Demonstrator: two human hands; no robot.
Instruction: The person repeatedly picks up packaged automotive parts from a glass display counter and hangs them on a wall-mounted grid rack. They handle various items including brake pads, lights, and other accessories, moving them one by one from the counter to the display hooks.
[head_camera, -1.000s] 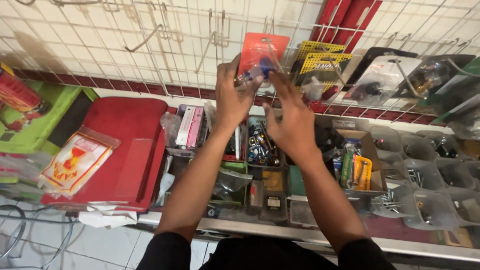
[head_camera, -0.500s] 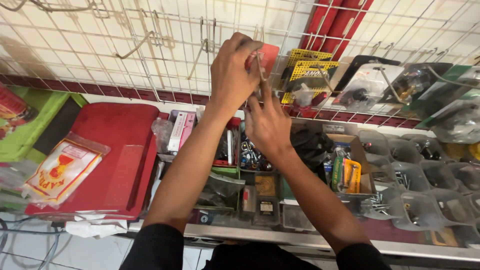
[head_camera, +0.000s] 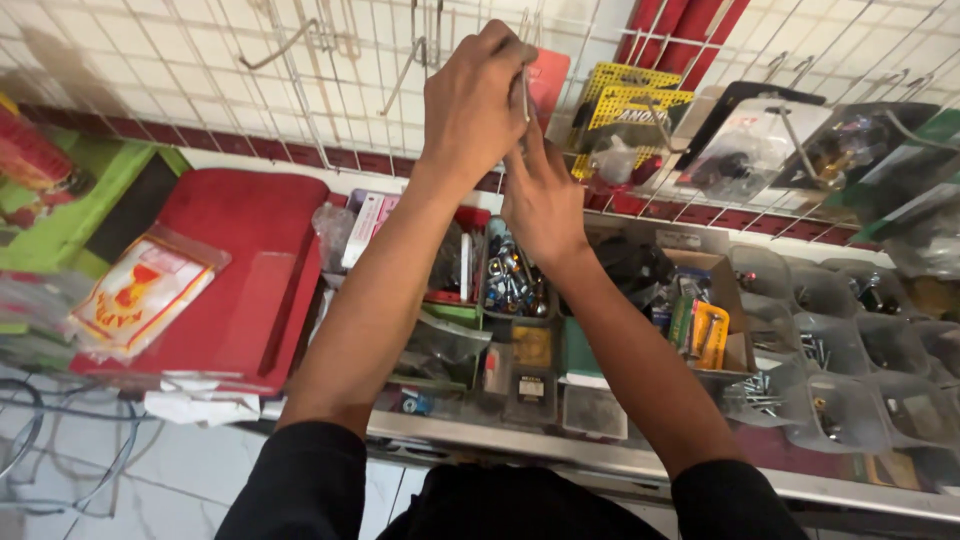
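Both my hands are raised against a white wire grid wall (head_camera: 150, 70). My left hand (head_camera: 472, 95) pinches the top of a flat red blister pack (head_camera: 547, 80) at a metal hook on the grid. Just below it, my right hand (head_camera: 545, 200) has its fingers on the pack's lower edge. Most of the pack is hidden behind my hands. Black sleeves cover both my upper arms.
A yellow card pack (head_camera: 625, 105) and several clear bagged parts (head_camera: 755, 140) hang to the right. Below is a shelf of small bins with screws and bolts (head_camera: 510, 275), clear plastic cups (head_camera: 840, 410), a red case (head_camera: 235, 265) and a green box (head_camera: 90, 195) at left.
Both hands have risen with the red pack from over the bins up to the hook on the grid. The view has tilted slightly upward with them.
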